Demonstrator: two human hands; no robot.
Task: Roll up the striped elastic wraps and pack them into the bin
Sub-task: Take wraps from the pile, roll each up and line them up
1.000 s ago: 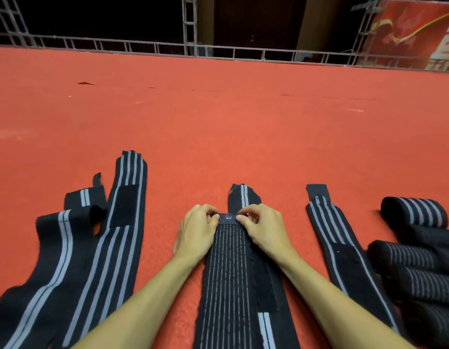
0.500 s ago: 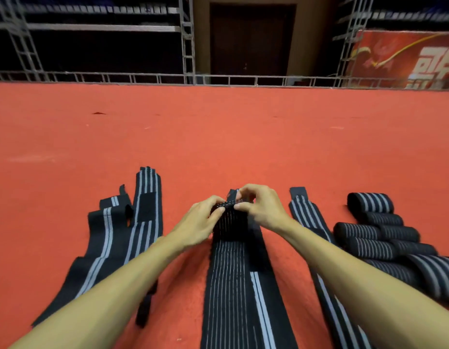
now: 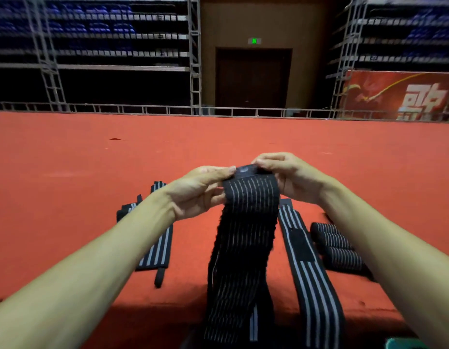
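Observation:
A black elastic wrap with thin grey stripes (image 3: 243,235) hangs from both hands, raised above the red floor, its top end curled into a small roll. My left hand (image 3: 200,190) pinches the roll's left side and my right hand (image 3: 291,180) pinches its right side. The wrap's tail runs down toward the frame's bottom. Another flat striped wrap (image 3: 306,268) lies to the right. More flat wraps (image 3: 153,250) lie to the left, partly behind my left forearm. Several rolled wraps (image 3: 336,248) sit at the right. No bin is clearly in view.
The red carpeted floor (image 3: 92,159) stretches ahead to a low metal railing (image 3: 142,108). Behind it stand scaffolding, a dark door and a red banner (image 3: 407,96). A teal object (image 3: 404,343) shows at the bottom right edge.
Both hands have lifted the wrap's rolled end off the floor and toward me. The camera has tilted up, showing more of the back wall.

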